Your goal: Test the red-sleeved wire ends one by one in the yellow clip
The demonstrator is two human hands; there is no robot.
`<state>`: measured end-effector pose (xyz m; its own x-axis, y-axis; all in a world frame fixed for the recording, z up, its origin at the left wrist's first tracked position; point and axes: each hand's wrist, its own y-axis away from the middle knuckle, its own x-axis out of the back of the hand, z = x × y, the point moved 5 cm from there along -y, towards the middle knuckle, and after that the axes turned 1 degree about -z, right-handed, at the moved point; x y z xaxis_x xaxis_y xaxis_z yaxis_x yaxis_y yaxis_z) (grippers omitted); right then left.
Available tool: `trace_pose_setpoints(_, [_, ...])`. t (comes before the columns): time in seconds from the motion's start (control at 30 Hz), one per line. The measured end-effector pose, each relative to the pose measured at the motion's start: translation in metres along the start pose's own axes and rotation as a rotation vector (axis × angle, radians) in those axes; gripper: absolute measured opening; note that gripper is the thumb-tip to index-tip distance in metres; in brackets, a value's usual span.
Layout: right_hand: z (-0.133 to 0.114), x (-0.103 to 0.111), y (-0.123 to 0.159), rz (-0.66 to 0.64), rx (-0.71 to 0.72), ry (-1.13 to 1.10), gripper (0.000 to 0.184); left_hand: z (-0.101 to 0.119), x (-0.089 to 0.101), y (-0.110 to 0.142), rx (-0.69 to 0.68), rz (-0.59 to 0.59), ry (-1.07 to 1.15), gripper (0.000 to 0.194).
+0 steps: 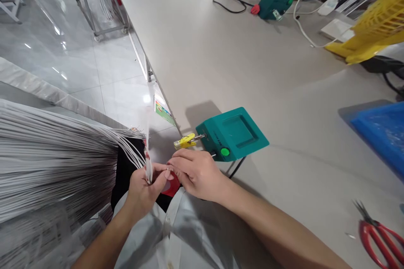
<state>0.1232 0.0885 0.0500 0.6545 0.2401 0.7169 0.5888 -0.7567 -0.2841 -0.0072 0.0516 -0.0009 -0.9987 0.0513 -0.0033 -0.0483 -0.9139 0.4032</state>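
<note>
I have some thin white strands [149,171] in my left hand [142,189], pinched between thumb and fingers so that they stand up from my grip. That hand is clamped on them near the crook of the thumb, while its fingertips reach across to meet those of my right hand [199,173]. The right fingers are drawn together at a small pale end; it is too small to tell whether they are shut on it. Meeting tip to tip probably steadies so fine a piece, and working over my lap, off the table's edge, seems to spare my wrists.

Just beyond my right knuckles, on the off-white table [284,92], sits a teal box with a sunken top [240,130], its yellow clip [187,141] jutting toward me. The clip and the box stand close in front of my fingers, so reaching forward means going around them. A thick sheaf of long white cords [57,155] crowds my left side. Red-handled snips [378,235] lie well off to my right, below a blue plastic tray [383,134]; a yellow fan [375,25] is farther back.
</note>
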Motion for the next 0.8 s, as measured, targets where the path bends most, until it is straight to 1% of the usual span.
trace_pose_setpoints(0.03, [-0.001, 0.000, 0.000, -0.022, 0.011, 0.083, 0.018, 0.000, 0.001, 0.000, 0.003, 0.016, -0.012, 0.015])
trace_pose_setpoints(0.1, [-0.003, 0.001, 0.001, -0.056, 0.009, 0.191, 0.019, -0.001, 0.003, 0.000, 0.024, 0.067, 0.035, 0.017])
trace_pose_setpoints(0.17, [-0.002, 0.000, 0.001, -0.092, -0.039, 0.209, 0.017, -0.003, 0.005, 0.000, 0.045, 0.113, 0.134, 0.018])
trace_pose_setpoints(0.23, [0.002, 0.000, 0.001, -0.109, -0.129, 0.125, 0.015, -0.003, 0.006, -0.001, 0.045, 0.114, 0.227, 0.018])
trace_pose_setpoints(0.27, [0.004, 0.000, 0.001, -0.090, -0.170, 0.055, 0.016, -0.003, 0.007, -0.002, 0.040, 0.099, 0.262, 0.017])
trace_pose_setpoints(0.37, [0.007, 0.004, 0.000, 0.056, -0.215, -0.171, 0.017, -0.002, 0.007, -0.003, 0.042, 0.047, 0.320, 0.016])
trace_pose_setpoints(0.43, [0.006, 0.005, 0.000, 0.113, -0.213, -0.276, 0.022, -0.003, 0.006, -0.003, 0.042, 0.036, 0.338, 0.015])
trace_pose_setpoints(0.5, [0.006, 0.002, -0.001, 0.095, -0.224, -0.342, 0.028, -0.003, 0.004, -0.002, 0.039, 0.025, 0.331, 0.015])
trace_pose_setpoints(0.57, [0.004, 0.000, -0.001, 0.057, -0.203, -0.354, 0.020, -0.001, 0.001, -0.001, 0.032, -0.001, 0.284, 0.017])
trace_pose_setpoints(0.6, [0.003, -0.001, -0.002, 0.054, -0.174, -0.338, 0.015, -0.001, 0.000, -0.001, 0.027, -0.014, 0.247, 0.018])
trace_pose_setpoints(0.63, [0.002, -0.001, -0.001, 0.057, -0.139, -0.303, 0.015, 0.000, -0.001, -0.001, 0.020, -0.023, 0.204, 0.019])
trace_pose_setpoints(0.7, [-0.001, 0.000, 0.000, 0.058, -0.067, -0.175, 0.020, 0.002, -0.001, -0.001, -0.007, -0.018, 0.098, 0.018])
trace_pose_setpoints(0.8, [-0.004, -0.002, 0.001, -0.015, -0.018, 0.091, 0.020, 0.003, 0.002, 0.000, -0.081, 0.057, -0.092, 0.015])
